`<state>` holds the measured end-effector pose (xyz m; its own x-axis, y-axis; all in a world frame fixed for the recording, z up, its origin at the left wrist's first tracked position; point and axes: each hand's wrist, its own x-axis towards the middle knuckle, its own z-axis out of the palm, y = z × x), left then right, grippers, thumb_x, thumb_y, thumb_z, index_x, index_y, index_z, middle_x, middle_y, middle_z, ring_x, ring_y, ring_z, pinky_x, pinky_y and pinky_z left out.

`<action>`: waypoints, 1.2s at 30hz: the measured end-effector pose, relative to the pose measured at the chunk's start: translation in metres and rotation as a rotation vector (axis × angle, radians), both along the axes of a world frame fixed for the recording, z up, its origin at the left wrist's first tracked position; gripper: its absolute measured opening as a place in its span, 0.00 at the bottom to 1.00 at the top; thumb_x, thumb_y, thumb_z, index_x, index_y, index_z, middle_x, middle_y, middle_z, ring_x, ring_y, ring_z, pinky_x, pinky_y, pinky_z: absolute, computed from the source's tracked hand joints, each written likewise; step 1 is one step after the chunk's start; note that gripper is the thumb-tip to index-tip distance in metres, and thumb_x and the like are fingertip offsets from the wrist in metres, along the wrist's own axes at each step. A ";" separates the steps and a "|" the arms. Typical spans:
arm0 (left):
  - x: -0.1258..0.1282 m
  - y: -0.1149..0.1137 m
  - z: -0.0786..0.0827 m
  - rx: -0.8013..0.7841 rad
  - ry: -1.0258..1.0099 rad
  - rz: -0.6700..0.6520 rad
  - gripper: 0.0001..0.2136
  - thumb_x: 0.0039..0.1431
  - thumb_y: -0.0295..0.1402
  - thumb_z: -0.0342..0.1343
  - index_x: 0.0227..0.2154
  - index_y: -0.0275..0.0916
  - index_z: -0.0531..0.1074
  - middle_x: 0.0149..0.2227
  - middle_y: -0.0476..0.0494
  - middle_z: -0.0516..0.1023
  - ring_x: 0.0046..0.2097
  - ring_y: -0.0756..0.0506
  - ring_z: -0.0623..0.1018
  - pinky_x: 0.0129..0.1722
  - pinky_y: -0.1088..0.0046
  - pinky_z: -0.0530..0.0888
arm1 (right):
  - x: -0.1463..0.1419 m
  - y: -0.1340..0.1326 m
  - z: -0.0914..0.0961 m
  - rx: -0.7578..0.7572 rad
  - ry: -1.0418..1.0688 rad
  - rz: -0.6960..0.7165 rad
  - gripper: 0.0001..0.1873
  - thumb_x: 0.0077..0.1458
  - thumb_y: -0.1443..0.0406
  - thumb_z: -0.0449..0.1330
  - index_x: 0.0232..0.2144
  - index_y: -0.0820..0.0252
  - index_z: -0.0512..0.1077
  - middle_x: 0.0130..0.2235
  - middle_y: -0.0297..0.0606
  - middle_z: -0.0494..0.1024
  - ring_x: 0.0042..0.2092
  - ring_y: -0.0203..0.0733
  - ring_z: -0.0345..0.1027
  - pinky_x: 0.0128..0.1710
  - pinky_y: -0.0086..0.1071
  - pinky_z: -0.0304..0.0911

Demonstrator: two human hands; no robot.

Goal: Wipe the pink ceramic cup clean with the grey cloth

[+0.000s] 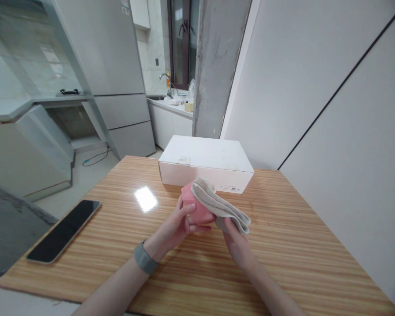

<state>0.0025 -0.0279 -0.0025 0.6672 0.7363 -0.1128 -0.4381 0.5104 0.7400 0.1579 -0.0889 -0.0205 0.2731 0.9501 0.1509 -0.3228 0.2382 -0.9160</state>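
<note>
My left hand (183, 221), with a grey band on its wrist, is closed around a pink block-like object (200, 213) with flat sides; its exact kind does not show. A folded beige-grey cloth (222, 207) is pinched in my right hand (236, 241), thumb on top. The cloth's far end lies against the top and right side of the pink object and covers part of it. Both things are held above the wooden table (276, 254), in front of a white box. The right fingers under the cloth are mostly hidden.
Behind my hands, a closed white cardboard box (204, 153) stands on the table. A dark-screened phone (64, 230) lies near the left edge. A white wall (349, 153) borders the right side. Farther back are a fridge (118, 74) and a sink counter (174, 117).
</note>
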 end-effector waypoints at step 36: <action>0.008 -0.008 -0.001 0.259 0.237 0.347 0.35 0.41 0.37 0.71 0.54 0.39 0.67 0.56 0.34 0.71 0.50 0.37 0.75 0.46 0.67 0.72 | -0.017 0.017 0.014 -0.168 0.331 0.020 0.25 0.52 0.47 0.63 0.47 0.52 0.77 0.55 0.33 0.77 0.62 0.53 0.63 0.63 0.48 0.59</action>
